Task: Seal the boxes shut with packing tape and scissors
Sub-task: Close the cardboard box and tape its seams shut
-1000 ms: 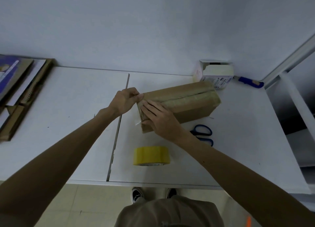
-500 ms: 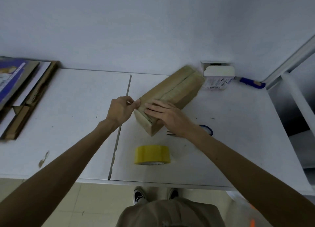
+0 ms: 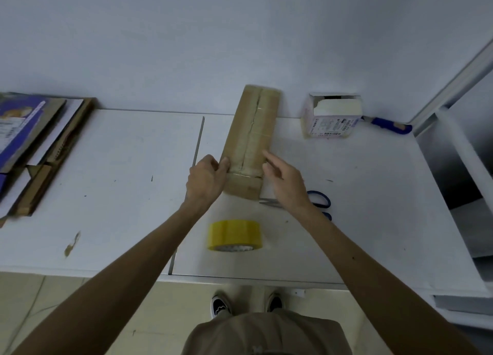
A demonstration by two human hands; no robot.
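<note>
Fingers (image 3: 223, 165) of our left hand (image 3: 205, 180) curl on the near left corner of the box (image 3: 253, 130); our right hand (image 3: 286, 180) lies straight-fingered against its right side. The box, crosswise 1 second ago, now points away from us on the counter (image 3: 120, 194), taped seam on top, so its near end probably gets tape next. Tape roll (image 3: 234, 236) sits just in front; scissors (image 3: 318, 200) lie partly hidden under our right wrist, awkward to reach.
</note>
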